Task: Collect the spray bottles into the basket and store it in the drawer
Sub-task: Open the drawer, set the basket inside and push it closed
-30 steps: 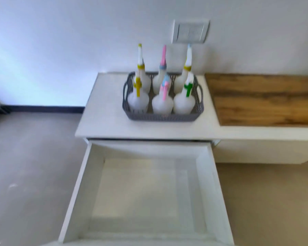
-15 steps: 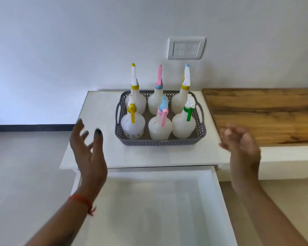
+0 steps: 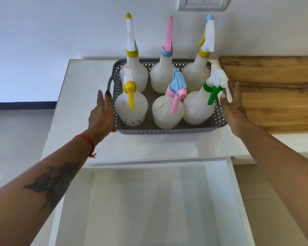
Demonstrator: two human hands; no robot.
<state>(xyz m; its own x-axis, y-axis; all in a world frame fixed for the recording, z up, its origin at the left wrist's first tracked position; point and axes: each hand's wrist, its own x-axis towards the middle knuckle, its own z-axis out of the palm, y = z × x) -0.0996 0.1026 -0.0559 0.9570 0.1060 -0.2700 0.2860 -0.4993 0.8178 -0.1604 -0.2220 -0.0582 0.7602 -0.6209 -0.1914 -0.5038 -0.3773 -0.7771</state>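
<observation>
While both arms reach forward, left hand [image 3: 101,113] and right hand [image 3: 233,107] flank the basket [image 3: 165,131], grips released.

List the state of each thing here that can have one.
basket: on the counter, holding six bottles
spray bottles: all six upright in the basket
drawer: pulled open
left hand: open, at the basket's left side
right hand: open, at the basket's right side
</observation>
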